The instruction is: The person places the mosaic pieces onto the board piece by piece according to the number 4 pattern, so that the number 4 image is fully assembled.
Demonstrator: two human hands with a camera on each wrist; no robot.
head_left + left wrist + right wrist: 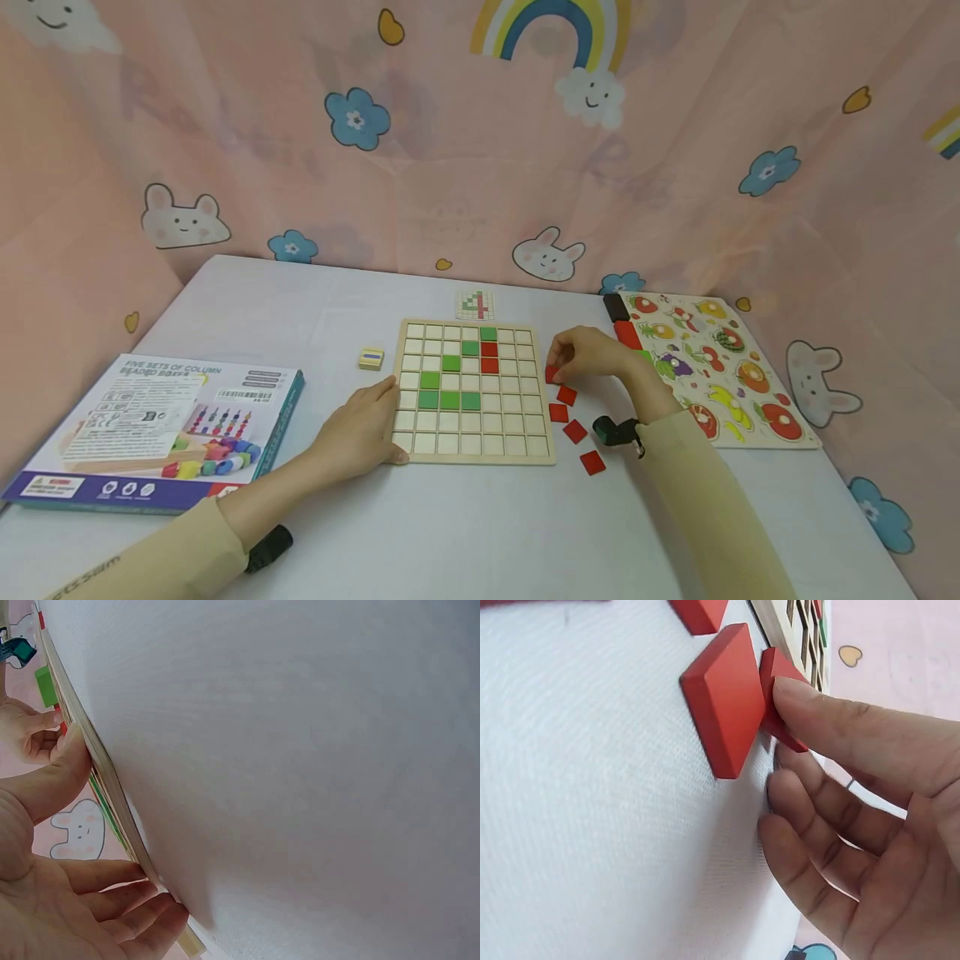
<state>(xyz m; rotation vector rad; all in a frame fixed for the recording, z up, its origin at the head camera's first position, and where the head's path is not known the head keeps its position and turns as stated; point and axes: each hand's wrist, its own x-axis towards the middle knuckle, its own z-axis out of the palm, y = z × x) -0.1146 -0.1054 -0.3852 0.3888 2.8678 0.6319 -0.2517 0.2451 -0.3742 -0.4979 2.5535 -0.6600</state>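
A square wooden grid board (480, 458) lies mid-table, with several green tiles (450, 400) and two red tiles (489, 365) in its cells. My left hand (360, 429) rests against the board's left edge, fingers extended along the side and thumb at the near corner. Just beyond the right edge, my right hand (588, 354) pinches a red square tile (768, 682); the thumb is on its face and the tile tilts up. Several loose red tiles (575, 431) lie in a ragged line below that hand, one right beside the pinched tile.
A small pattern card (475, 305) lies behind the board. A little yellowish stack (371, 358) sits left of it. At far left is a flat toy box (180, 383). A fruit puzzle board (697, 333) lies at right, with black (617, 307) and red blocks (627, 335) along its left edge.
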